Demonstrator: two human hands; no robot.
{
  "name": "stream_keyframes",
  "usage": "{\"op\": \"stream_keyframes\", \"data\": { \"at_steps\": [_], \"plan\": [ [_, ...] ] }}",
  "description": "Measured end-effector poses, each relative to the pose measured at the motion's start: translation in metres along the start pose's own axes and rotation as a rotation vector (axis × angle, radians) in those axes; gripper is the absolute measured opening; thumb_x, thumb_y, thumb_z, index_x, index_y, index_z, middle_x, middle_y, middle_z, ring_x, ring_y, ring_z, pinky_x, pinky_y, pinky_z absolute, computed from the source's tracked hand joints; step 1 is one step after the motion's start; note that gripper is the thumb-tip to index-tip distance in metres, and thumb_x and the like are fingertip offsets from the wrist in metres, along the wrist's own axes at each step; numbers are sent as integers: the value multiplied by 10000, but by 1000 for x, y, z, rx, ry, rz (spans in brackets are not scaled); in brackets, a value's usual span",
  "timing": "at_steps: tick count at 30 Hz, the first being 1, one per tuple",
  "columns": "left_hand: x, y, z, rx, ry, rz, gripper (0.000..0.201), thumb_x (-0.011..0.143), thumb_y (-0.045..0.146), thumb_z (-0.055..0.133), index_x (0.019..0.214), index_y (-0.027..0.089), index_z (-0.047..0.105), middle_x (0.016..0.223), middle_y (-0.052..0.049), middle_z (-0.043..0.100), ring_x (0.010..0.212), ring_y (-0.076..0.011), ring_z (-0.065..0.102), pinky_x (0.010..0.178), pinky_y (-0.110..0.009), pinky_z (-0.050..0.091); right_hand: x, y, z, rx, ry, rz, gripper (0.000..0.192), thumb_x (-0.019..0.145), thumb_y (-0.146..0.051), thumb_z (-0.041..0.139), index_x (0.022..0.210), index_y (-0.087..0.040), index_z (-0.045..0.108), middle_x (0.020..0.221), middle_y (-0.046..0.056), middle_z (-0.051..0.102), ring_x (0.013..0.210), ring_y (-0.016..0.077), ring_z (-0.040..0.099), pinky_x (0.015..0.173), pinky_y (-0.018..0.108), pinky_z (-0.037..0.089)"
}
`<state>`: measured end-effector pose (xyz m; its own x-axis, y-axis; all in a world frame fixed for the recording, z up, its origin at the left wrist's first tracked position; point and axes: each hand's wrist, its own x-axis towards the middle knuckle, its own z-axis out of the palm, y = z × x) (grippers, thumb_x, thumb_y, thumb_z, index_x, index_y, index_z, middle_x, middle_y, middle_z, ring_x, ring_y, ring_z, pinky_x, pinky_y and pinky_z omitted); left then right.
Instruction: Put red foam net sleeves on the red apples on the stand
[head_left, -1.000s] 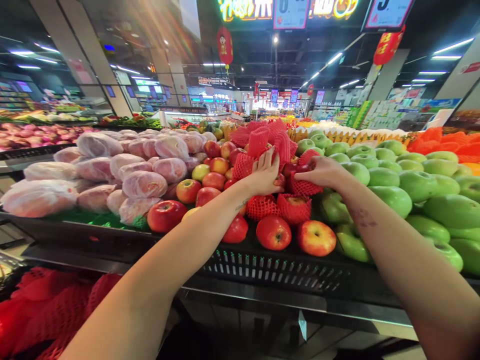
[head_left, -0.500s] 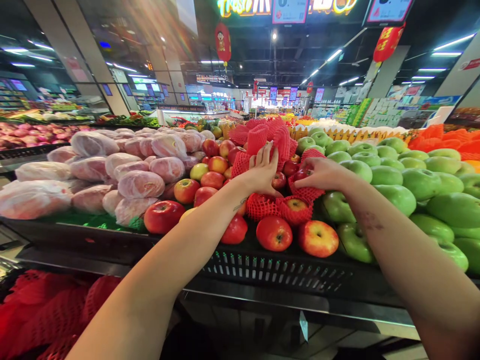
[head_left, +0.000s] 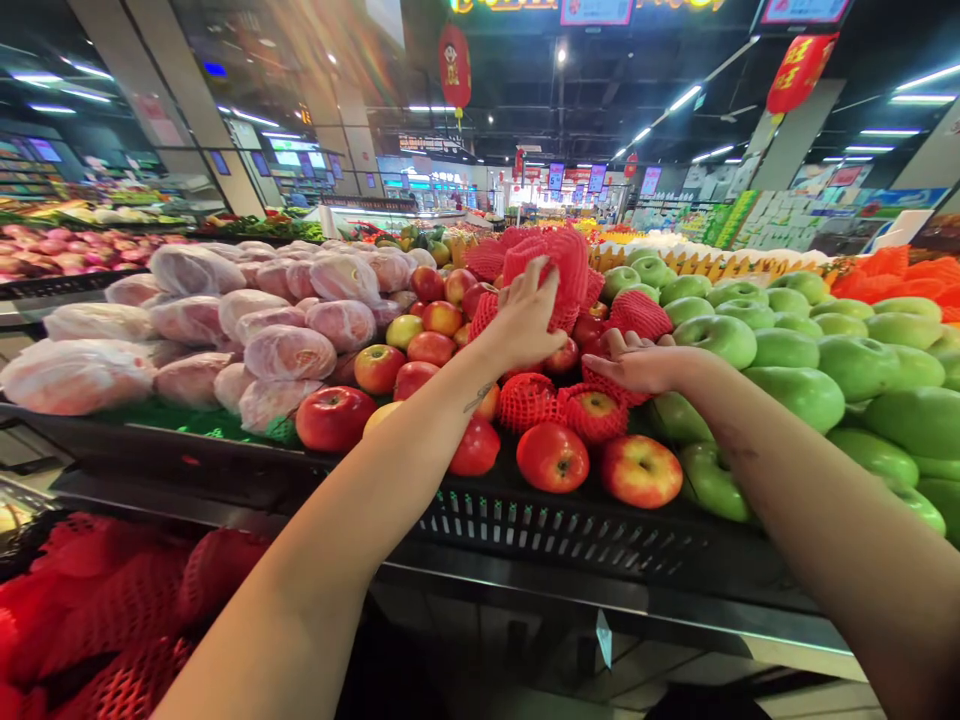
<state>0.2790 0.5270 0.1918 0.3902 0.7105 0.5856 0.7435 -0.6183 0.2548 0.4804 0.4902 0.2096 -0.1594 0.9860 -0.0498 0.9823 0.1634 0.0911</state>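
My left hand (head_left: 525,318) reaches over the red apples, its fingers closed on a red foam net sleeve (head_left: 564,262) in the loose heap at the back. My right hand (head_left: 634,366) lies low beside the green apples, its fingers loosely stretched and touching red netting. A netted bundle (head_left: 639,314) shows just behind that hand, and more netting shows under it; whatever is inside is hidden. In front sit two netted apples (head_left: 594,412) side by side. Bare red apples (head_left: 553,458) line the front edge, and others lie left of my left forearm.
Film-wrapped pinkish fruit (head_left: 289,352) is stacked at left. Green apples (head_left: 799,395) fill the right side. The black crate's slotted wall (head_left: 540,525) runs along the front. Below left lies a pile of red foam nets (head_left: 112,610). Red lanterns (head_left: 454,68) hang overhead.
My left fingers have drawn together on the red net sleeve. My right hand has turned flatter and loosened, and the apple by its thumb is now out of sight. The view has shifted slightly.
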Motion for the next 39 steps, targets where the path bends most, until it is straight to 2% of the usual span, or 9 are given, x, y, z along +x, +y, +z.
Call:
{"op": "stream_keyframes", "data": {
  "at_steps": [4,8,14,16,19,23,27,32,39],
  "plan": [
    [2,2,-11,-102,260,-66,733,854,155,624,1570,170,470,1702,-169,353,1610,-351,313,1318,-509,317,-1,-5,1,78,-24,21,735,1039,-627,384,1569,-122,452,1555,315,504,1477,486,476,1207,711,303],
    [1,9,-15,-283,330,-47,399,923,188,591,1311,154,676,1451,-135,656,1358,-245,611,1162,-412,509,4,4,-4,225,85,38,715,1027,-649,413,1510,-130,508,1553,290,518,1493,474,453,1222,723,252],
    [0,12,-12,-402,246,-78,341,813,181,747,1150,131,730,1264,-125,763,1042,-188,715,985,-340,578,0,23,-22,629,828,-78,435,1030,-318,337,1284,-217,675,1325,136,694,1252,303,631,1082,491,482],
    [0,11,-10,-397,204,-96,389,774,122,724,1163,135,724,1261,-114,762,974,-173,715,938,-329,586,-9,20,-24,668,940,-210,351,999,-342,447,1193,-240,720,1254,117,714,1200,285,642,1041,449,507],
    [1,10,-7,-430,167,-93,373,767,95,691,1135,154,699,1225,-90,762,945,-160,715,862,-295,584,-19,11,-21,725,812,-521,242,933,-395,578,966,-244,764,1107,93,749,1118,266,673,1029,429,519],
    [0,11,-7,-474,281,-153,205,838,185,738,997,192,609,1011,-41,761,881,-153,721,801,-281,565,-15,2,-16,852,491,-811,252,869,-435,656,873,-214,777,931,69,768,911,219,708,928,381,559],
    [0,11,-10,-454,327,-238,204,988,344,646,860,224,542,669,15,658,656,-150,657,751,-323,548,-8,0,-14,790,449,-683,221,800,-347,686,919,-194,791,951,61,778,815,188,697,828,340,564],
    [1,17,-10,-483,299,-51,215,1019,351,594,863,219,529,838,-15,690,803,-157,666,794,-304,529,-4,-1,-12,874,409,-386,326,826,-320,593,1079,-208,766,708,8,703,553,175,644,568,298,497],
    [-2,21,-9,-459,-96,229,186,924,279,680,794,177,596,931,-42,691,934,-176,642,937,-332,506,9,2,-8,1402,457,-230,311,756,-445,790,935,-214,686,735,8,679,531,130,568,494,264,468]
  ]
}}
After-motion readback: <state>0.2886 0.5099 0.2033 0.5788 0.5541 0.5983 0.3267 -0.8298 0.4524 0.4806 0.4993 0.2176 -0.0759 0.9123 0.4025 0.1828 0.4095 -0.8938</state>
